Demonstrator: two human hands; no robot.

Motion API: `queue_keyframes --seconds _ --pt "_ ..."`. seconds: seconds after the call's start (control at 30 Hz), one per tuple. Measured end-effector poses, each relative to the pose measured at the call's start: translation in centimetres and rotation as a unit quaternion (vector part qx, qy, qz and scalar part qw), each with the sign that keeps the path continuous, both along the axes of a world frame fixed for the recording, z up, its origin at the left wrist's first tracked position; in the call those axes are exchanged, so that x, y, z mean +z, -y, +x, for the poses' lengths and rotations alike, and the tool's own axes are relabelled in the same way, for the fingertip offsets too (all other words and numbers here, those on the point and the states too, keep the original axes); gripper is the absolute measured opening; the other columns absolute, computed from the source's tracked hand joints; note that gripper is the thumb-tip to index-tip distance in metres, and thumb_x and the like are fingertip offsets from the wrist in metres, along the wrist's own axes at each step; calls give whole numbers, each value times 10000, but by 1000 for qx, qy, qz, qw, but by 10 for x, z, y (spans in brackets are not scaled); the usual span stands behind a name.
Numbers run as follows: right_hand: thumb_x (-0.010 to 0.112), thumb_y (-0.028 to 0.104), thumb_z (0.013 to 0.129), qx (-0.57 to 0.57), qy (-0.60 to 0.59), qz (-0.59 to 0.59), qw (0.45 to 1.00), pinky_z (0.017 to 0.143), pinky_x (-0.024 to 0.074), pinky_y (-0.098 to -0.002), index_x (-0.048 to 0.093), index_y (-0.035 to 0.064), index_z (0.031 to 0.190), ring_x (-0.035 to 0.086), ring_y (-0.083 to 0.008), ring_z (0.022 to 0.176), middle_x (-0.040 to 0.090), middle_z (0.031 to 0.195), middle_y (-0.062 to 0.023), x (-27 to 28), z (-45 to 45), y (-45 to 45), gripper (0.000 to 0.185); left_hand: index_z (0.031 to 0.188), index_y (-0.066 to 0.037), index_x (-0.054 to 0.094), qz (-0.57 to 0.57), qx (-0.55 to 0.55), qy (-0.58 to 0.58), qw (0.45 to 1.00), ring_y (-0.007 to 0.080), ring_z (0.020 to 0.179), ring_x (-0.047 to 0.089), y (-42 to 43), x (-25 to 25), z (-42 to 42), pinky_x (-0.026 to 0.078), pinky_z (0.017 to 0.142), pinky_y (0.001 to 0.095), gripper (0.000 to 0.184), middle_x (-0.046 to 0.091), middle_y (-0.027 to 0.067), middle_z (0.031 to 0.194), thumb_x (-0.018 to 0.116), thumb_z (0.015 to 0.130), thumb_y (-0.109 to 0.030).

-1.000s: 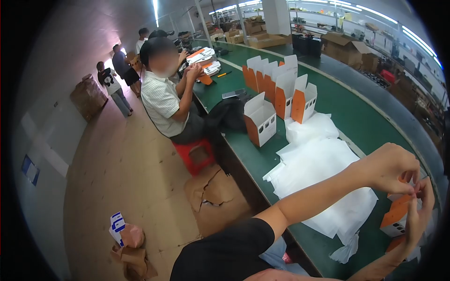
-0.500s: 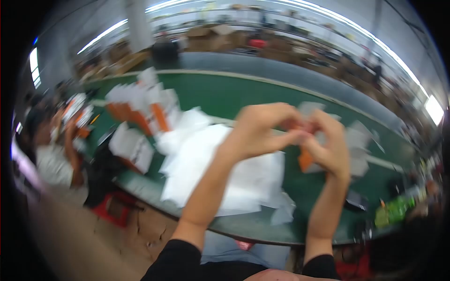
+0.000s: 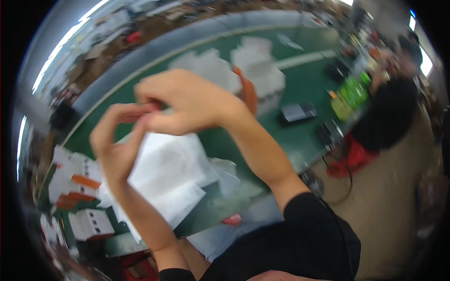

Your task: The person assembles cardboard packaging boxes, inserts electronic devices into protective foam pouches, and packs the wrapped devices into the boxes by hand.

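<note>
Left of centre in the frame, the bare left hand point(image 3: 115, 152) and bare right hand point(image 3: 187, 100) meet with fingers bent and tips drawn together, though blur hides whether they pinch anything small. Below them, thin white paper-like sheets point(image 3: 166, 164) lie in a loose pile on the green-topped counter point(image 3: 304, 84), with white-and-orange cardboard cartons point(image 3: 91, 224) at lower left and upper centre. A light, steady fingertip touch, clear of the sheets and cartons, seems best here
</note>
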State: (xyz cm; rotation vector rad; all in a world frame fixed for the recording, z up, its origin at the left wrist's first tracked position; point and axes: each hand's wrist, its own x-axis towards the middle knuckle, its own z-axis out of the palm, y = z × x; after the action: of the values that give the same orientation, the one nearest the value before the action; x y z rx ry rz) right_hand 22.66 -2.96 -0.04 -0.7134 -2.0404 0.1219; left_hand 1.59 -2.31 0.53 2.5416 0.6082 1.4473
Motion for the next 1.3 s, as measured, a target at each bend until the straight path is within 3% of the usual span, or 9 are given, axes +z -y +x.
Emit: queue_keyframes --seconds 0.2,0.37,0.47,0.63,0.83,1.0,1.07,1.2,1.3 --pt "681 265 750 30 -16 -87 996 668 511 -440 656 53 801 674 -343 751 692 792 -134 8 9 16 220 1065 74 676 -39 -4 47 998 177 945 656 5 -5 -16 499 865 294 99 694 133 1025 676 968 55" --pt "649 238 770 -3 -26 -60 998 717 539 -435 717 72 930 701 -319 807 731 857 -106 4 11 12 240 919 31 714 1 -297 -25 955 187 653 490 82 -5 59 340 614 324 171 617 96 759 680 840 -117" --pt "632 213 771 -15 -11 -51 999 726 543 -439 732 87 956 710 -313 817 744 874 -91 1 7 9 245 1155 -92 799 -48 -492 -147 857 169 612 579 136 -26 132 369 533 330 387 646 30 779 845 778 -168" --pt "627 197 765 -2 2 -67 998 725 545 -428 734 88 955 714 -310 816 757 891 -91 3 5 17 244 1227 -94 719 -148 -633 -251 717 257 758 643 180 -34 173 494 637 387 319 624 57 947 760 912 -127" --pt "609 175 781 -2 12 -43 999 716 543 -435 732 90 936 709 -308 807 751 879 -90 -1 -2 8 215 1182 -50 677 -146 -629 -128 753 267 895 641 221 -39 204 518 714 377 252 577 100 943 713 937 -96" --pt "614 172 789 5 35 -70 997 711 539 -444 735 100 931 707 -309 805 748 869 -86 -4 -8 8 200 1159 14 665 -167 -754 -229 593 312 934 609 251 -26 207 491 917 449 286 597 136 940 585 1054 -240" --pt "616 172 794 4 36 -71 997 710 539 -443 738 105 933 708 -308 806 747 866 -83 -5 -9 9 196 1161 1 687 -118 -748 -281 589 299 986 643 244 -24 205 507 927 426 251 635 130 958 639 1026 -205" --pt "619 176 815 13 15 -91 996 709 539 -439 743 106 942 711 -301 812 748 863 -80 -4 4 17 191 1152 -40 748 -196 -634 -76 744 295 1015 696 201 -54 185 550 826 417 258 719 83 1052 755 897 -78" --pt "627 194 841 28 34 -101 994 704 539 -430 739 94 948 710 -289 802 746 861 -88 -6 33 24 185 939 -49 777 -15 -466 -67 882 225 692 652 148 -80 152 483 616 362 230 703 56 825 755 711 -36"
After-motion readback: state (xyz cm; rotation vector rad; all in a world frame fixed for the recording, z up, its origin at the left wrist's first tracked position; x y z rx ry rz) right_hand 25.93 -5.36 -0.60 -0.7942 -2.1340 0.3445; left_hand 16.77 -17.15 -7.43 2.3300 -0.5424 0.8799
